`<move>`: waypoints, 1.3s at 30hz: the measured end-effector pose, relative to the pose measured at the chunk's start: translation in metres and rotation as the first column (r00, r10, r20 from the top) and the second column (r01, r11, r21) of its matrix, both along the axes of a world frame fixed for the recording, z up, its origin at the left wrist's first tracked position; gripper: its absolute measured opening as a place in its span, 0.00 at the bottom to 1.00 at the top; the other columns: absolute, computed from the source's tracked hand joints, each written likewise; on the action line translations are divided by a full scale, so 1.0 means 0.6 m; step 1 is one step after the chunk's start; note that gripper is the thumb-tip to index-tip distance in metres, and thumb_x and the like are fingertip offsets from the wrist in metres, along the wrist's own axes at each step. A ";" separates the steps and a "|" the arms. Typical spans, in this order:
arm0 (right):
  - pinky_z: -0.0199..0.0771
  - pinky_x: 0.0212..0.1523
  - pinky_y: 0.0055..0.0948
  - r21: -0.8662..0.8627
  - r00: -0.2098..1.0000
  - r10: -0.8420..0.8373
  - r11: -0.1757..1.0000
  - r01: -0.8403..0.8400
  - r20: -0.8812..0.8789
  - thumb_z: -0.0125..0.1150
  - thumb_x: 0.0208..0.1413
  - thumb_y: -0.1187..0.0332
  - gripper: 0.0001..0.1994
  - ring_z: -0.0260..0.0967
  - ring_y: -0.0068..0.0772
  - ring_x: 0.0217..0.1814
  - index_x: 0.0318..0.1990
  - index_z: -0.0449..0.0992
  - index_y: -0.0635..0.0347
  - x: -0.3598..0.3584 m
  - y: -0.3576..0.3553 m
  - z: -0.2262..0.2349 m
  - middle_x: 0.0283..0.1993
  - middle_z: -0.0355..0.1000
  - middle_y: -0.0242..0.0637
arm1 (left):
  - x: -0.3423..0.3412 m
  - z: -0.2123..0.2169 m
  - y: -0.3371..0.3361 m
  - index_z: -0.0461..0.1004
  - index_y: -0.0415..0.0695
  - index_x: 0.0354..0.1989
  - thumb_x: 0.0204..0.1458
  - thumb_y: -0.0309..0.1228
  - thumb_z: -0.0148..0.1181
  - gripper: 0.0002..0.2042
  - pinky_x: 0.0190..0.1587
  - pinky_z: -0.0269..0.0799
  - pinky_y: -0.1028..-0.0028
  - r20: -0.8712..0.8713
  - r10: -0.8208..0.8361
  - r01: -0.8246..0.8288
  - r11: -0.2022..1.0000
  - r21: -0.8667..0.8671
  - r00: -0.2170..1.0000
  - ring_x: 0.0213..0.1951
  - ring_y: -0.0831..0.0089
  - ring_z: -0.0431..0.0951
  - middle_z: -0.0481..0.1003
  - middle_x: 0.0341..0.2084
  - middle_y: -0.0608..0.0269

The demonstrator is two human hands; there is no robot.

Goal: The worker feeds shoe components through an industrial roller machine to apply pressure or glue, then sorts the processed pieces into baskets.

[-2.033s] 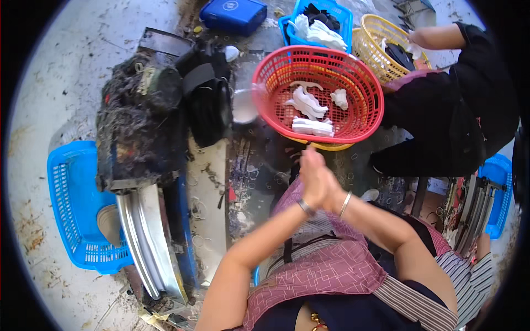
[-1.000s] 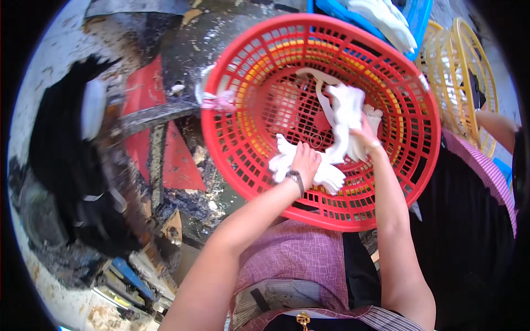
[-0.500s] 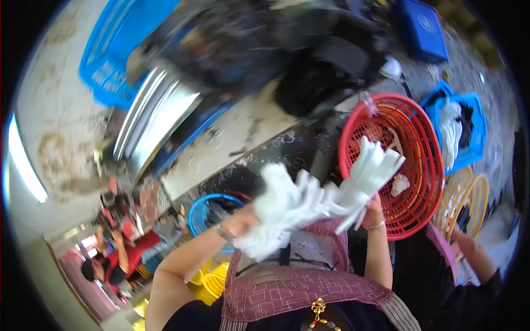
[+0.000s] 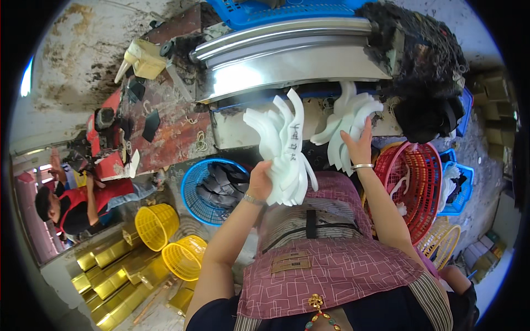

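My left hand [image 4: 261,181] is closed round a bundle of curved white foam-like strips [image 4: 284,157], which stands up from my grip and carries dark handwritten marks on one side. My right hand [image 4: 361,144] grips a second bundle of the same white pieces [image 4: 345,118] by its right side, thumb toward me. That bundle is at the front edge of the work table, below a long shiny metal roller machine [image 4: 298,63]. A gap separates the two bundles. Part of my right fingers is hidden behind the pieces.
A blue basket [image 4: 190,201] of dark grey pieces stands by my left arm, with yellow baskets [image 4: 157,220] and gold boxes [image 4: 110,276] beyond. Right of me is a red basket [image 4: 428,193]. Black scrap [image 4: 428,118] lies at the table's right end. Another person [image 4: 83,198] works at far left.
My view has swung left, toward the machine and table. Both bundles were close together near the red basket; now they are apart, in front of the roller machine.
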State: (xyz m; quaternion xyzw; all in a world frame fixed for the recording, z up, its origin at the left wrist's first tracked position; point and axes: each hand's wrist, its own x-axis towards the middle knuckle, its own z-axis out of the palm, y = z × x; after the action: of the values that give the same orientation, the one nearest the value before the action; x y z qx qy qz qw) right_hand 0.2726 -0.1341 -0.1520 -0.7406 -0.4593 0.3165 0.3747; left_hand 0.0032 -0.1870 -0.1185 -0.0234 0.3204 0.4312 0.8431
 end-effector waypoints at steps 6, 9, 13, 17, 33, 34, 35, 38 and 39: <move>0.55 0.54 0.35 -0.088 0.962 0.095 0.989 -0.121 -0.255 0.62 0.40 0.56 0.43 0.53 0.49 0.56 0.60 0.43 0.61 -0.020 0.008 -0.018 0.56 0.51 0.56 | -0.010 -0.016 0.029 0.66 0.36 0.45 0.44 0.38 0.47 0.21 0.48 0.65 0.62 0.105 -0.025 0.018 0.998 0.067 0.994 0.43 0.60 0.71 0.71 0.41 0.52; 0.54 0.54 0.35 -0.139 0.996 0.088 0.986 -0.087 0.000 0.61 0.40 0.53 0.42 0.52 0.50 0.56 0.59 0.45 0.64 -0.021 0.020 -0.016 0.57 0.49 0.57 | 0.007 -0.015 0.048 0.65 0.35 0.45 0.44 0.37 0.46 0.22 0.48 0.64 0.63 0.339 -0.074 0.045 0.995 0.091 0.938 0.43 0.60 0.71 0.71 0.40 0.52; 0.49 0.57 0.40 0.133 0.965 0.059 0.987 -0.095 0.254 0.60 0.42 0.57 0.39 0.45 0.53 0.60 0.58 0.46 0.63 -0.010 0.028 0.021 0.59 0.46 0.56 | 0.026 -0.010 0.068 0.64 0.35 0.47 0.42 0.35 0.46 0.23 0.49 0.63 0.63 0.311 -0.057 0.025 0.994 0.107 0.949 0.44 0.60 0.71 0.70 0.42 0.51; 0.55 0.54 0.38 0.312 0.894 0.253 0.873 -0.376 0.370 0.62 0.39 0.65 0.31 0.53 0.48 0.56 0.53 0.59 0.61 -0.006 0.036 0.093 0.56 0.54 0.48 | 0.035 0.009 0.090 0.59 0.34 0.51 0.41 0.33 0.46 0.26 0.49 0.62 0.63 0.231 -0.016 -0.019 0.989 0.150 0.973 0.45 0.59 0.69 0.68 0.44 0.51; 0.65 0.30 0.33 0.255 0.342 0.852 0.256 -0.932 0.396 0.54 0.37 0.71 0.06 0.64 0.35 0.32 0.26 0.69 0.60 -0.127 0.121 0.195 0.29 0.65 0.33 | 0.042 0.059 0.064 0.47 0.39 0.57 0.50 0.30 0.44 0.26 0.53 0.54 0.72 -0.511 0.135 -0.009 0.970 0.242 0.849 0.52 0.69 0.59 0.58 0.51 0.57; 0.65 0.29 0.35 0.249 0.358 0.899 0.298 -0.921 0.250 0.53 0.38 0.71 0.04 0.63 0.38 0.31 0.23 0.67 0.60 -0.142 0.123 0.187 0.25 0.62 0.35 | 0.032 0.051 0.063 0.49 0.39 0.56 0.53 0.33 0.42 0.23 0.50 0.59 0.73 -0.544 0.105 0.019 0.976 0.217 0.832 0.49 0.71 0.62 0.61 0.48 0.57; 0.65 0.29 0.35 0.256 0.370 0.893 0.306 -0.917 0.258 0.53 0.38 0.71 0.04 0.63 0.38 0.31 0.23 0.67 0.60 -0.156 0.125 0.176 0.25 0.62 0.35 | 0.021 0.042 0.063 0.49 0.39 0.56 0.53 0.33 0.42 0.23 0.50 0.59 0.73 -0.563 0.055 0.044 0.986 0.160 0.825 0.49 0.71 0.62 0.61 0.48 0.57; 0.66 0.30 0.36 0.046 0.253 0.941 0.249 -0.967 0.225 0.51 0.39 0.70 0.05 0.65 0.41 0.32 0.24 0.68 0.62 -0.200 0.128 0.138 0.26 0.65 0.38 | 0.008 0.029 0.057 0.55 0.38 0.52 0.47 0.30 0.52 0.23 0.43 0.64 0.74 -0.891 0.015 0.057 0.997 0.045 0.453 0.41 0.70 0.66 0.64 0.41 0.55; 0.66 0.30 0.37 -0.085 0.253 0.939 0.278 -0.957 0.231 0.50 0.39 0.69 0.06 0.65 0.42 0.32 0.24 0.68 0.62 -0.213 0.127 0.125 0.28 0.67 0.40 | 0.001 0.030 0.057 0.61 0.38 0.47 0.41 0.25 0.58 0.22 0.40 0.66 0.74 -0.998 0.046 0.024 0.999 0.047 0.035 0.38 0.67 0.69 0.66 0.38 0.54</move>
State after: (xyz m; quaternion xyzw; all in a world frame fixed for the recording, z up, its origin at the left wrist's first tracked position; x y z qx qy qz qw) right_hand 0.1447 -0.0578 -0.0770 -0.3342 -0.8631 0.3703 0.0786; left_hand 0.0039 -0.1530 -0.1003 0.3013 0.8050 0.3407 0.3809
